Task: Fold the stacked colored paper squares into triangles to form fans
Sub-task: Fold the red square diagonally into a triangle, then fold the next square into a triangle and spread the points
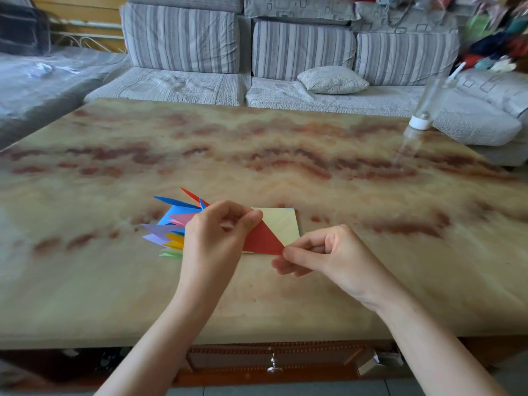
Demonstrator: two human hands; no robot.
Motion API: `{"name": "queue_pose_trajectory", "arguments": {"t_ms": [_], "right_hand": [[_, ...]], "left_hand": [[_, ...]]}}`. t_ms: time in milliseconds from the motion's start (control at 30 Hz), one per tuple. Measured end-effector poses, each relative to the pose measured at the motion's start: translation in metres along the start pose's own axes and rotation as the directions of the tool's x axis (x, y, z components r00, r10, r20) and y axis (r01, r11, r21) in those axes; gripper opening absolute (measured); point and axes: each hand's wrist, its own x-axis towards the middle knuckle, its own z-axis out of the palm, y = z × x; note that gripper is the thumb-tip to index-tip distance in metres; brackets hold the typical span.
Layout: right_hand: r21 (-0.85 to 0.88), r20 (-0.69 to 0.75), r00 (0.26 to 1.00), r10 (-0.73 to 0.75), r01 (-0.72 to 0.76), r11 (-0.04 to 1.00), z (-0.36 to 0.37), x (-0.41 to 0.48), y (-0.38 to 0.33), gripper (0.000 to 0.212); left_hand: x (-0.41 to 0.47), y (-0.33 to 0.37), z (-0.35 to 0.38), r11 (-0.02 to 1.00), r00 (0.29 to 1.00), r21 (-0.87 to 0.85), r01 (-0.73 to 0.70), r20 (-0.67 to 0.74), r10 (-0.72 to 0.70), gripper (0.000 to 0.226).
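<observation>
A red paper triangle point(261, 240) hangs just above the table between both hands. My left hand point(215, 238) pinches its upper corner, and my right hand point(323, 254) pinches its lower right tip. Under it lies a stack of paper squares point(283, 224) with a pale yellow sheet on top. To the left, a fan of folded triangles point(171, 224) in blue, red, pink, purple, orange and green spreads out, partly hidden behind my left hand.
The marble-patterned table point(257, 155) stretches far back and to both sides. A clear bottle with a white cap point(420, 121) stands at the back right edge. A grey sofa with a small cushion point(333, 80) runs behind. A drawer handle point(274, 364) sits below the near edge.
</observation>
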Motion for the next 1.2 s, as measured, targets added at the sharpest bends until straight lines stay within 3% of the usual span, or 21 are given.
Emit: {"name": "queue_pose_trajectory", "arguments": {"t_ms": [133, 233, 467, 600, 733, 867, 1033, 1200], "right_hand": [[-0.044, -0.03, 0.999, -0.014, 0.012, 0.999, -0.005, -0.003, 0.006, 0.01], [-0.011, -0.078, 0.996, -0.034, 0.033, 0.999, -0.008, -0.003, 0.005, 0.011], [-0.02, -0.211, 0.972, -0.105, 0.103, 0.994, -0.003, 0.006, 0.007, 0.013], [-0.359, -0.307, 0.904, -0.296, 0.178, 0.916, -0.001, 0.009, 0.016, 0.012], [-0.611, -0.172, 0.924, -0.341, 0.172, 0.773, 0.004, 0.016, 0.027, 0.037], [-0.746, -0.032, 0.946, -0.321, 0.191, 0.638, 0.009, 0.025, 0.039, 0.046], [-0.767, -0.038, 0.933, -0.357, 0.202, 0.609, 0.012, 0.029, 0.044, 0.036], [-0.756, -0.11, 0.915, -0.389, 0.177, 0.631, 0.01, 0.03, 0.044, 0.027]], "left_hand": [[0.019, -0.006, -0.02, 0.996, 0.993, -0.087, 0.019, -0.118, -0.029, 0.015], [0.026, -0.01, -0.03, 0.995, 0.995, -0.091, 0.039, -0.087, -0.046, 0.015], [0.022, -0.014, -0.025, 0.987, 0.999, 0.154, 0.047, -0.016, -0.045, 0.011], [0.023, -0.022, -0.033, 0.929, 0.999, 0.369, 0.027, -0.038, -0.014, 0.004], [0.027, -0.028, -0.045, 0.875, 0.996, 0.477, 0.085, -0.036, -0.077, 0.01], [0.026, -0.03, -0.055, 0.828, 0.993, 0.556, 0.08, -0.12, -0.015, 0.032], [0.029, -0.044, -0.063, 0.756, 0.99, 0.638, 0.144, -0.093, -0.11, 0.033], [0.03, -0.038, -0.064, 0.804, 0.985, 0.594, -0.011, -0.13, 0.11, 0.027]]}}
